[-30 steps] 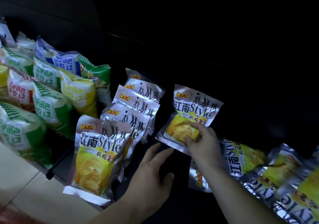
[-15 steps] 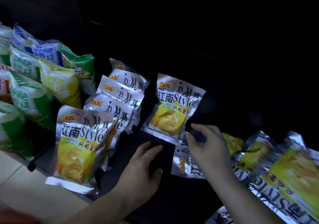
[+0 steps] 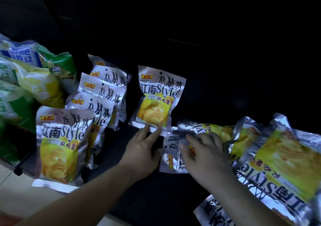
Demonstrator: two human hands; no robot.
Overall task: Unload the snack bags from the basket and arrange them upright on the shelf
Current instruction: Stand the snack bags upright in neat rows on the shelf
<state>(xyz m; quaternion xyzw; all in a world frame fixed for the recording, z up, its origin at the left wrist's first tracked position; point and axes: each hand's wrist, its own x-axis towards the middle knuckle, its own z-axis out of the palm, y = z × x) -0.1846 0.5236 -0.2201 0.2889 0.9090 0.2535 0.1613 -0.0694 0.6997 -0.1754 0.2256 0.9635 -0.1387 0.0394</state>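
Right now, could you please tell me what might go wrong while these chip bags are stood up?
The lone upright bag leans, and the left hand only touches its bottom seam, so it may topple. The right hand is among the overlapping flat bags; lifting one could drag others. The row's front bag sits at the edge of the shelf and might slip off.

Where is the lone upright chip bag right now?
Head view, centre: the lone upright bag stands right of the silver-bag row, its bottom edge touched by the left hand.
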